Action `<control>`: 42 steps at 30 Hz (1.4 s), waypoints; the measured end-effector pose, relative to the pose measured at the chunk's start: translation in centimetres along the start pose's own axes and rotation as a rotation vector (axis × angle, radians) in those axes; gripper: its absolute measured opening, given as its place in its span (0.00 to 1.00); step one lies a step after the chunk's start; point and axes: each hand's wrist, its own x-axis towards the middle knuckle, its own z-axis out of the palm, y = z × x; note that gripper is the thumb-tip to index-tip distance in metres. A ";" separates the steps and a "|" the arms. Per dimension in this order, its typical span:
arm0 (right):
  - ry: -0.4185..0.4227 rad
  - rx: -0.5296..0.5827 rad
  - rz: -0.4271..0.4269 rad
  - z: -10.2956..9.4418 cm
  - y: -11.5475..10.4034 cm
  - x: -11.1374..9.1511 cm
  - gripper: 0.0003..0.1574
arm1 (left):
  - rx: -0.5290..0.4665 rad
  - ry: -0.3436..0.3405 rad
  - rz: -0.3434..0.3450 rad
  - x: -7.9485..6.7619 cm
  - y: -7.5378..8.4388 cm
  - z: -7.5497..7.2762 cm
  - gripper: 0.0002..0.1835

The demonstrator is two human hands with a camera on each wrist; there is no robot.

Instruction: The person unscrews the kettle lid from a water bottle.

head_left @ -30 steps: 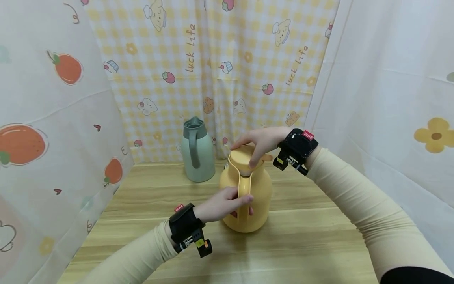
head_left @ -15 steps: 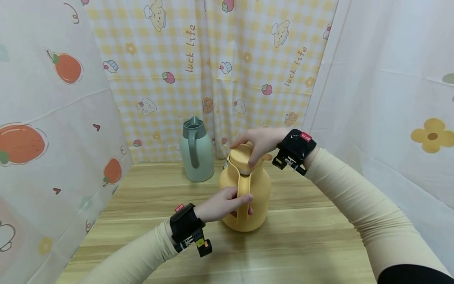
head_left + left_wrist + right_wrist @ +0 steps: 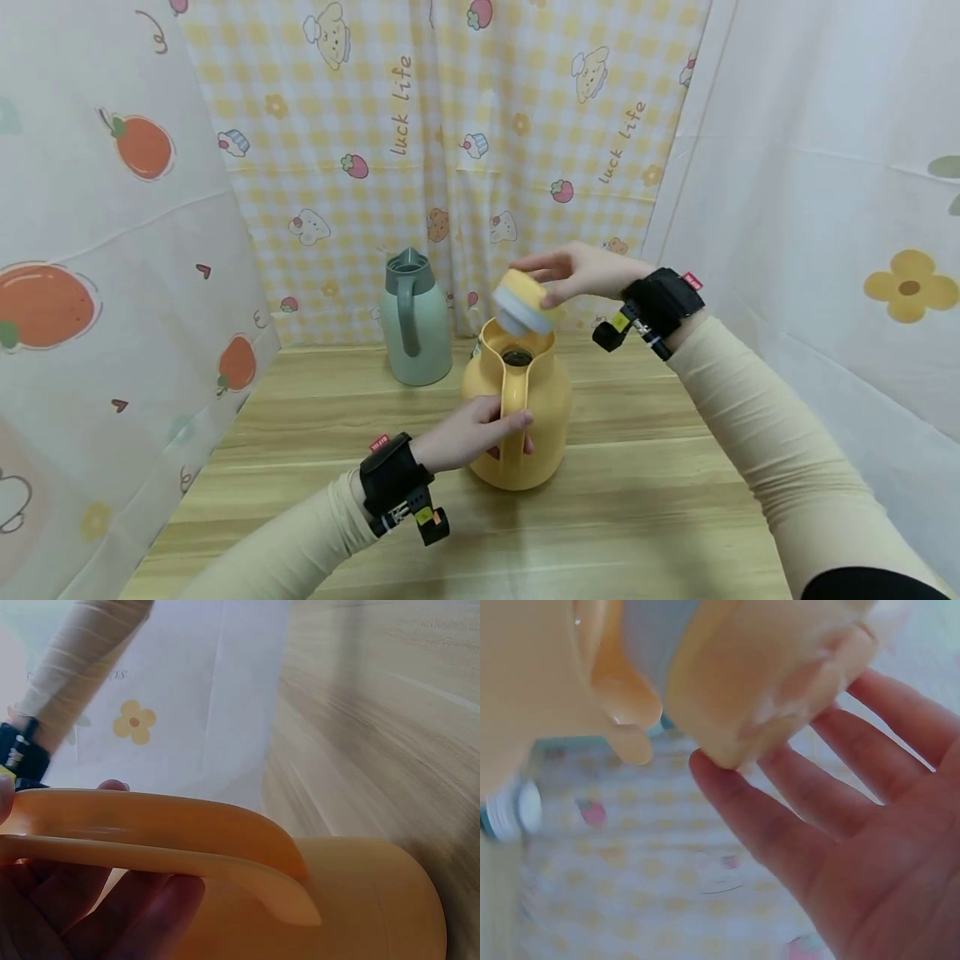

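A yellow thermos jug (image 3: 551,417) stands upright on the wooden table. My left hand (image 3: 468,431) grips its handle (image 3: 514,390); the left wrist view shows the fingers curled behind that handle (image 3: 157,817). Above the mouth, my right hand (image 3: 588,271) holds the jug's lid (image 3: 523,298), yellow on top with a pale lower part. This lid is tilted and apart from the jug, whose dark opening (image 3: 517,357) shows beneath it. In the right wrist view, fingertips touch the blurred lid (image 3: 735,682) near the spout (image 3: 634,739).
A green thermos jug (image 3: 420,333) with a dark green neck stands behind and to the left on the table (image 3: 322,408). A small white-capped container (image 3: 517,810) appears in the right wrist view, mostly hidden in the head view. Printed curtains (image 3: 360,217) enclose the back and sides.
The right hand has lifted the lid up off the yellow jug and tilted it, baring the opening. The left hand keeps its hold on the handle.
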 end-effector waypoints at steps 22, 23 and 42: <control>0.473 1.825 -0.269 12.5 18.9 -7.7 0.35 | -0.470 0.018 0.123 0.8 -3.3 2.8 0.26; 0.483 1.827 -0.231 13.1 19.4 -7.9 0.37 | -0.481 0.018 0.123 0.8 -3.4 2.9 0.26; 0.580 1.589 0.040 17.7 21.7 -9.2 0.23 | -0.398 0.176 0.288 1.8 -4.1 4.0 0.27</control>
